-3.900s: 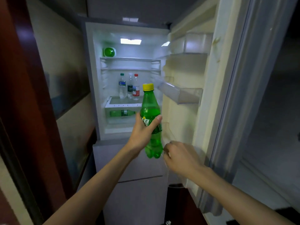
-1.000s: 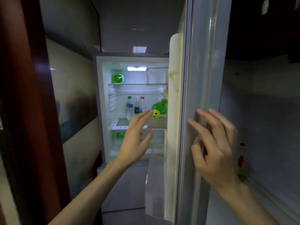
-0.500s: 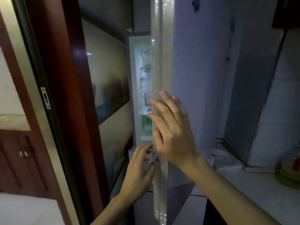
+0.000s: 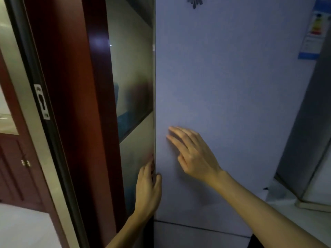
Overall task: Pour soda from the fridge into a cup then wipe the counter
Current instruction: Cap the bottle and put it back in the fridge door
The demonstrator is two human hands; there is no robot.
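Right grip: right grip (image 4: 194, 158) is flat on the fridge door (image 4: 223, 86), fingers straight and spread, holding nothing.
Left grip: left grip (image 4: 148, 187) is at the door's left edge, thumb on the front and fingers tucked round the edge, so it holds the edge.
Door: looks shut or nearly so; only a thin dark gap shows at the left edge, and no inside is visible.
Soda: no bottle in view and none in either grip. It may be behind the door, can't tell.
Cup: not in view.
Table: a pale strip of table (image 4: 295, 217) at lower right, nothing seen on it.
Done: no sign of any step finished.
Left: probably everything, getting the soda out, pouring, wiping.
Count, grips: 2.
Count, doors: 2, the upper door plus the lower door (image 4: 197, 238) below the seam.
Count, stickers: 2, the label (image 4: 315, 33) at top right and a small decal (image 4: 195, 2) at the top.
Count, bottles and cups: 0 visible.
Beside: red door frame (image 4: 71, 104) with 1 metal plate (image 4: 42, 102).
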